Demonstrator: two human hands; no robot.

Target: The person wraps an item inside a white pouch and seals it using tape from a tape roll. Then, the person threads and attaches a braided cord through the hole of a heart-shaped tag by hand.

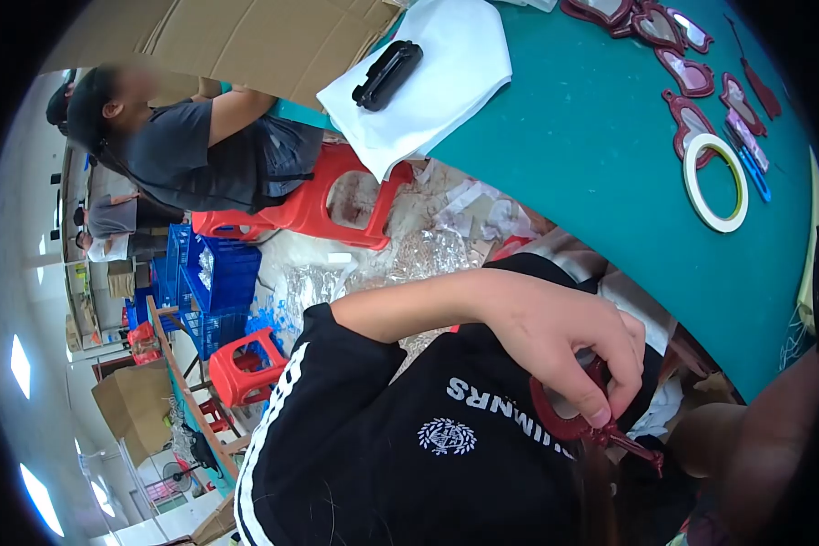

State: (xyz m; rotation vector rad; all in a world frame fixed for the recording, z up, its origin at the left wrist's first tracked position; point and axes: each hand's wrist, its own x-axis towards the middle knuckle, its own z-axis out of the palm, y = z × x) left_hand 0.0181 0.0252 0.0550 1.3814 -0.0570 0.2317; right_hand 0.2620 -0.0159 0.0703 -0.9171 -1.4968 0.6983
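Note:
My left hand [573, 341] reaches across my black shirt, thumb and fingers closed on a dark red heart-shaped frame [555, 414]. A thin dark red strap [632, 446] sticks out below the thumb; the fingers cover part of the frame. At the lower right my right hand [701, 441] shows only as a dark, blurred shape close to the camera, its fingers not readable. On the green table [573, 136] lie several similar dark red heart-shaped frames with clear or shiny centres [687, 73]. A roll of tape [701, 187] lies beside them, next to a blue pen-like tool [755, 173].
A black case [388, 75] rests on a white sheet [464, 55] at the table's edge, near a large cardboard box [246, 45]. A seated person [182, 146] works beyond red stools [337, 200]. Blue crates [214, 282] and clear plastic wrap [428, 255] are on the floor.

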